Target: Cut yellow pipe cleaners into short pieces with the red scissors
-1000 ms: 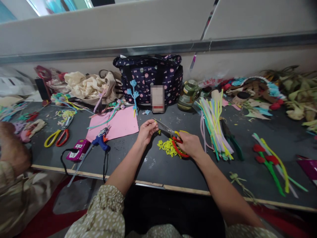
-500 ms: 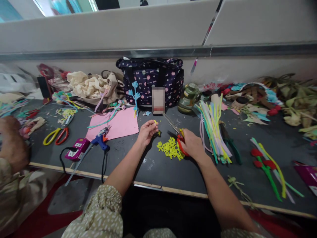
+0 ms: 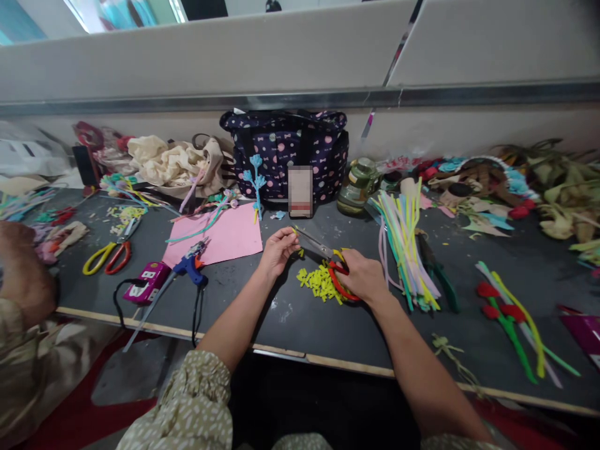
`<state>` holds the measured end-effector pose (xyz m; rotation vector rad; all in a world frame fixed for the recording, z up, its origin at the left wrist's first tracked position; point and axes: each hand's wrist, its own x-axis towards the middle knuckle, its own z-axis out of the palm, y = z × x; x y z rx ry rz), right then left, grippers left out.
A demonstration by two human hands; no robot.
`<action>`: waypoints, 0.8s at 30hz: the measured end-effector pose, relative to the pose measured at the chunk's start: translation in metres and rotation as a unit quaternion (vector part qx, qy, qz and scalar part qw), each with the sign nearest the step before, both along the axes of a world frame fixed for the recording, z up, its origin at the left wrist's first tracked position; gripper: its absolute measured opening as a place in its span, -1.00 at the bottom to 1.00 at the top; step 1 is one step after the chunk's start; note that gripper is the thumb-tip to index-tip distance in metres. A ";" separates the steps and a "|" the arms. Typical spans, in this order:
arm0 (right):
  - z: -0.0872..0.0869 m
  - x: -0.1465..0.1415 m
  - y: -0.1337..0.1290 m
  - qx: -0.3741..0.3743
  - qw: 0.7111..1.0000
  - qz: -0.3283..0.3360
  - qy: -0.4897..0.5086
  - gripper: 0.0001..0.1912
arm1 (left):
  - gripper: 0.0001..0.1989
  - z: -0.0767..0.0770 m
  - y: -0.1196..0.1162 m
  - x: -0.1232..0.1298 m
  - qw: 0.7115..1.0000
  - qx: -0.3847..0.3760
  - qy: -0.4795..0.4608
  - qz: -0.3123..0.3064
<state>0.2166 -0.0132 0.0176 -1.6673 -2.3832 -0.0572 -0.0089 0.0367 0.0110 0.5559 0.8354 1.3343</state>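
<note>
My right hand (image 3: 366, 275) grips scissors (image 3: 322, 249) by their red and yellow handles. The blades point left and reach the fingertips of my left hand (image 3: 278, 251). Between that hand's thumb and fingers is a small yellow fuzzy strip (image 3: 295, 229), apparently pipe cleaner, mostly hidden by the fingers. Below the blades, a pile of short yellow pipe-cleaner pieces (image 3: 319, 282) lies on the dark table (image 3: 281, 325), partly covered by the lower scissor handle.
Uncut pipe cleaners (image 3: 405, 244) lie right of my hands. On the left are a blue glue gun (image 3: 190, 269), a purple power block (image 3: 147, 282), pink paper (image 3: 234, 234) and other scissors (image 3: 109, 255). A patterned bag (image 3: 281, 150) stands behind a phone (image 3: 300, 190). A co-worker's arm (image 3: 23, 275) rests far left.
The scissor blades have swung from pointing up and away to pointing left at my left fingertips, and the handles have turned with my right hand. My left hand has hardly moved.
</note>
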 end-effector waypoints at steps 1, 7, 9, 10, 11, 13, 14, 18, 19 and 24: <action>-0.001 0.000 0.000 0.000 1.000 -0.001 -0.002 -0.79 | -0.67 0.000 0.000 0.000 1.000 0.001 0.000 0.000; -0.005 0.000 0.001 0.010 1.000 -0.007 -0.007 -0.79 | -0.68 0.000 0.000 -0.001 1.000 0.004 0.001 0.004; -0.006 0.000 0.001 0.010 1.000 -0.012 -0.010 -0.78 | -0.69 -0.001 0.000 -0.001 1.000 0.002 0.002 0.005; -0.006 0.000 0.001 0.008 1.000 -0.014 -0.011 -0.78 | -0.69 -0.001 0.000 -0.001 1.000 0.001 0.003 0.005; -0.006 0.000 0.001 0.007 1.000 -0.015 -0.012 -0.78 | -0.69 -0.001 0.000 -0.001 1.000 0.000 0.002 0.005; -0.005 0.000 0.001 0.006 1.000 -0.017 -0.013 -0.78 | -0.68 0.000 0.000 -0.001 1.000 -0.002 0.002 0.005; -0.005 0.000 0.001 0.006 1.000 -0.016 -0.013 -0.78 | -0.68 0.000 0.000 -0.001 1.000 -0.005 0.002 0.005; -0.003 -0.001 0.001 0.005 1.000 -0.015 -0.017 -0.77 | -0.67 -0.001 0.001 -0.002 1.000 -0.008 0.007 0.004; -0.003 -0.001 0.001 0.005 1.000 -0.016 -0.019 -0.77 | -0.67 -0.001 0.001 -0.002 1.000 -0.006 0.009 0.003; -0.004 0.000 0.001 0.015 1.000 -0.015 -0.012 -0.77 | -0.66 -0.003 0.002 -0.002 1.000 0.000 0.012 0.007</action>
